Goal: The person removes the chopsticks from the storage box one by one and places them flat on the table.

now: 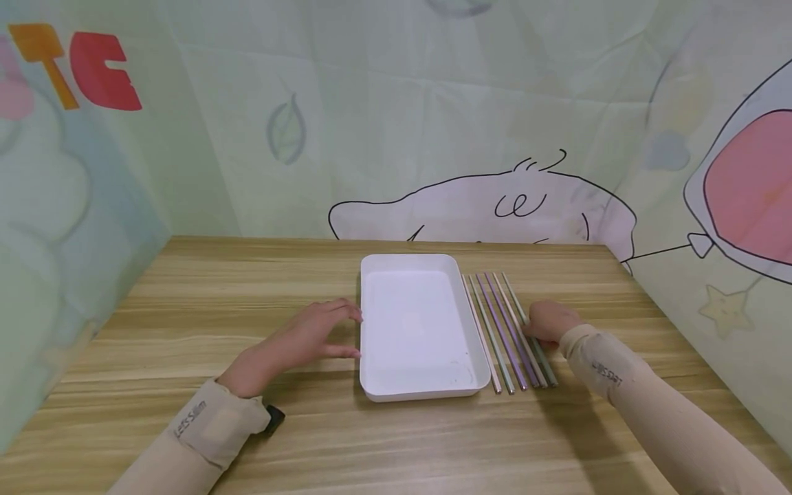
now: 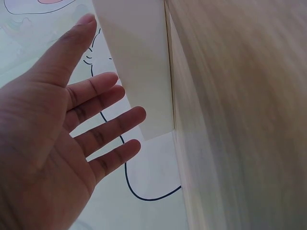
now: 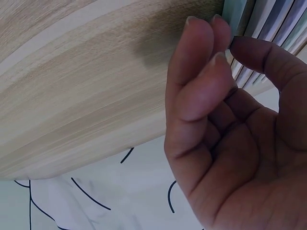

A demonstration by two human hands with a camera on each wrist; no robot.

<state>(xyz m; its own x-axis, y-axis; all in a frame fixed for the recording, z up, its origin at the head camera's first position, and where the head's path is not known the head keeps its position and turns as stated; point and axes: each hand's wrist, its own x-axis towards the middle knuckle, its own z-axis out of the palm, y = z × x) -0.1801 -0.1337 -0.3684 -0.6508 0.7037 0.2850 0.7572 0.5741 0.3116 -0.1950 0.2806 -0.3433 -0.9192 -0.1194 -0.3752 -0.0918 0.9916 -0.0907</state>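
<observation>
A white rectangular tray (image 1: 425,394) stands on the wooden table. Close to its left wall is my left hand (image 1: 302,338), fingers spread and thumb apart; whether the fingertips touch the wall (image 2: 139,62) I cannot tell. Along the tray's right side lie several slim chopsticks (image 1: 502,323) in pink, green and purple, roughly parallel. My right hand (image 1: 551,321) is at the outermost one, a green chopstick (image 1: 545,362). Its thumb and fingertips pinch that chopstick around mid-length, seen in the right wrist view at the row's edge. The hand itself covers part of the chopstick.
The wooden tabletop (image 1: 297,447) reaches back to a printed cloth backdrop (image 1: 383,103), which also closes in both sides. A dark device (image 1: 273,419) sits at the left wrist, by the sleeve cuff.
</observation>
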